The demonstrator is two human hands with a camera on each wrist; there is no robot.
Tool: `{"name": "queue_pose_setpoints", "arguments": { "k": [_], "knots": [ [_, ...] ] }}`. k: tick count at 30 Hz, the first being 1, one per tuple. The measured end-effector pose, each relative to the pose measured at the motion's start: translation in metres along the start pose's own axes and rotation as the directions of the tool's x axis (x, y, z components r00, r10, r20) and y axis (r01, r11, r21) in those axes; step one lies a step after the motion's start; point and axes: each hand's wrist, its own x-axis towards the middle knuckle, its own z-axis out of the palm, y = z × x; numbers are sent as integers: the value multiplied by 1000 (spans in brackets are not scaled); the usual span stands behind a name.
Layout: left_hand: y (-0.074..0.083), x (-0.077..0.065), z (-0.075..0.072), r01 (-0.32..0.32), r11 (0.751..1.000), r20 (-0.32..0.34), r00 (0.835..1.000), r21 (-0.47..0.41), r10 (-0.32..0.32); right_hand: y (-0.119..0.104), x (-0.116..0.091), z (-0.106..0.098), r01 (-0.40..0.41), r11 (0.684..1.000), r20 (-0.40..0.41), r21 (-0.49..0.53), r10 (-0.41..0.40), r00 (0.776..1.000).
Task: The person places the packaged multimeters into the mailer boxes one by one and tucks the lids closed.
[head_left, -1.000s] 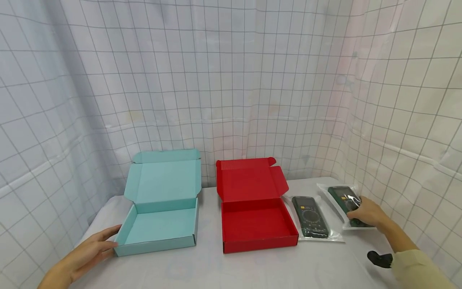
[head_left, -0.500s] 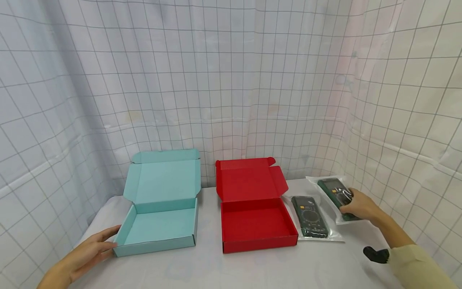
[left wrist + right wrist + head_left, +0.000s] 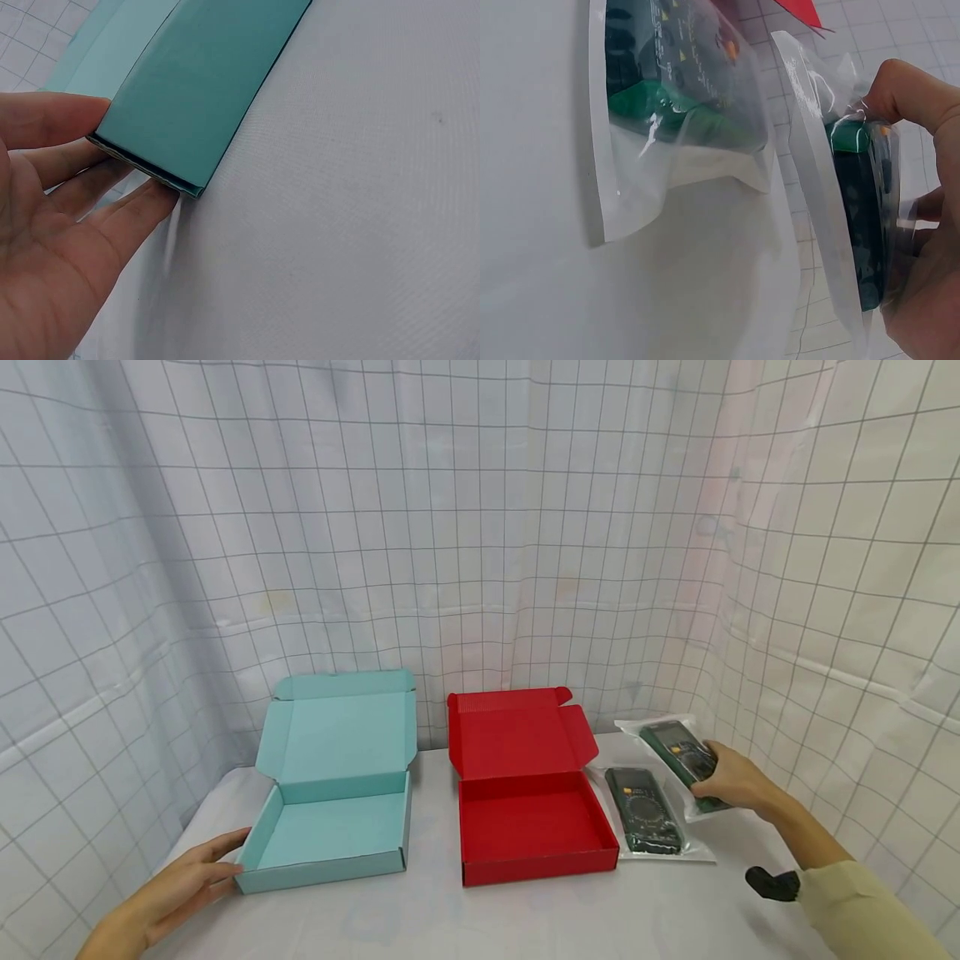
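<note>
My right hand grips a bagged multimeter, black and green in clear plastic with a white backing. In the right wrist view the thumb lies on one side of this multimeter and the fingers on the other, with the bag's flat edge sticking out. A second bagged multimeter lies on the table beside the red box, partly overlapped by the held bag. My left hand touches the front left corner of the teal box, its fingers extended along the outer wall.
Both boxes stand with their lids raised at the back and nothing inside. A white cloth covers the table. Checked white curtains hang behind and at both sides. A black strap piece sticks out by the right sleeve.
My right hand has lifted its multimeter and carried it left and slightly away from me, toward the second one. The left hand and both boxes have stayed in place.
</note>
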Motion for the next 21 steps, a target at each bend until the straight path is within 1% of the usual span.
{"name": "queue_pose_setpoints", "arguments": {
  "k": [7, 15, 21],
  "knots": [
    [0, 0, 1, 8, 1000, -2, 1000, 9, -8, -18, 5, 1, 33, 999, 15, 3, -33, 999],
    [1, -1, 1, -4, 1000, 4, 1000, 7, 4, -39, 15, 6, 112, 994, 16, -6, -112, 994],
    [1, 0, 0, -5, 1000, 4, 1000, 3, 5, -58, 24, 12, 143, 990, 32, -9, -143, 989]
  ]
}}
